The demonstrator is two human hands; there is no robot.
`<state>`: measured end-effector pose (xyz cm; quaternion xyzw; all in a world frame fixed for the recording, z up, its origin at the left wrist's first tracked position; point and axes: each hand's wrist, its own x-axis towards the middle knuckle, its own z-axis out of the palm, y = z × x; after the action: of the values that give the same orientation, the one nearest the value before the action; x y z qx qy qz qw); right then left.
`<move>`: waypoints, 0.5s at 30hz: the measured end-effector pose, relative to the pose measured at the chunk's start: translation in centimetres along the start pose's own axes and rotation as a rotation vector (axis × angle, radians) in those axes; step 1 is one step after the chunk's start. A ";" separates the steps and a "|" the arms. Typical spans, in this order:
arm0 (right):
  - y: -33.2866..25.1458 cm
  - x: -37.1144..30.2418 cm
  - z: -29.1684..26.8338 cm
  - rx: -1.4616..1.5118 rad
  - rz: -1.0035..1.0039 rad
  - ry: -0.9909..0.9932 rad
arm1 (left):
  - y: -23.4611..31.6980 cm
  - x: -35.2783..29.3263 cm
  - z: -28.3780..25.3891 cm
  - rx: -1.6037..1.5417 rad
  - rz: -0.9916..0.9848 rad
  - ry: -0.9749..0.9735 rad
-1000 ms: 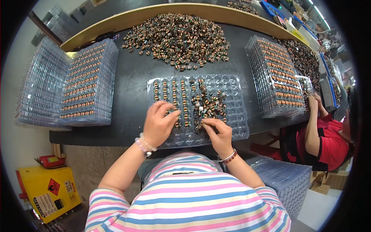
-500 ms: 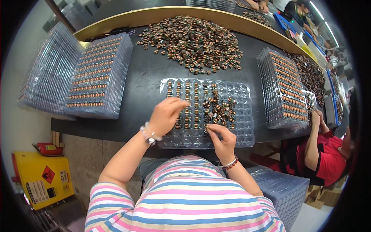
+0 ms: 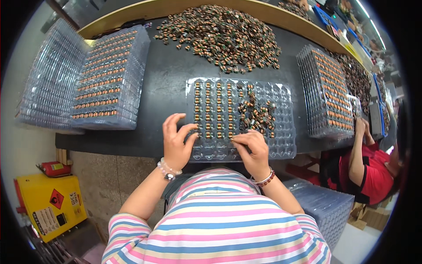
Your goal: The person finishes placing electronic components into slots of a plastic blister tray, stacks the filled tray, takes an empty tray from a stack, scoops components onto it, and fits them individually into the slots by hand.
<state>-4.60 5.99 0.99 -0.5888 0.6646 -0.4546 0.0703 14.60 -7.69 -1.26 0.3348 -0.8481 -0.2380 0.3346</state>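
Note:
A clear plastic tray [image 3: 285, 132] with rows of round pockets lies in front of me. Small copper-wound coils [image 3: 219, 108] stand in several straight columns in its left part. A loose heap of the same coils [image 3: 257, 116] covers part of its right half. My left hand [image 3: 176, 143] is at the tray's left edge, fingers spread and holding nothing, fingertips near the lowest coils of the first column. With thumb and forefinger pinched, my right hand [image 3: 254, 152] is on a coil [image 3: 231, 135] at the bottom of the fourth column; its fingertips partly hide it.
A large pile of coils [image 3: 220, 37] lies at the back against a wooden ledge [image 3: 290, 20]. Stacked filled trays stand left [image 3: 103, 79] and right [image 3: 327, 94], beside more clear trays [image 3: 50, 79] at far left. At right, a person in red [image 3: 371, 169] works at the same bench.
My left hand has drawn back left and down from the coil columns, its fingers opening. My right hand has moved slightly from the heap to the fourth column's lower end. The view has shifted slightly.

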 end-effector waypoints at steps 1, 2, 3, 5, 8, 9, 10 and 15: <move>-0.1 -0.2 -0.5 -0.025 0.022 0.013 | 0.4 -0.2 -0.6 -0.002 0.046 -0.020; 0.1 -0.4 -0.7 -0.050 0.015 0.003 | 1.3 -0.2 -1.4 0.003 0.090 -0.129; 0.2 -0.5 -0.8 -0.072 0.001 -0.009 | 2.0 -0.4 -2.1 0.011 0.134 -0.232; 0.8 -1.0 -0.7 -0.090 -0.005 -0.033 | 2.4 -1.4 -1.7 0.044 0.190 -0.431; 1.0 -0.6 -0.1 -0.173 -0.065 -0.081 | 1.7 -2.1 -1.0 0.116 0.215 -0.467; 1.0 -0.4 0.0 -0.248 -0.103 -0.110 | 1.8 -2.0 -1.0 0.106 0.197 -0.472; 0.8 -0.2 -0.1 -0.304 -0.100 -0.140 | 1.9 -1.9 -1.0 0.095 0.182 -0.477; 1.0 -0.5 -0.6 -0.329 -0.145 -0.113 | 2.0 -1.8 -0.9 0.194 0.194 -0.445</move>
<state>-5.57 6.68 0.44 -0.6633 0.6808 -0.3099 -0.0228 15.48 -5.22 -0.16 0.2218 -0.9478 -0.1903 0.1275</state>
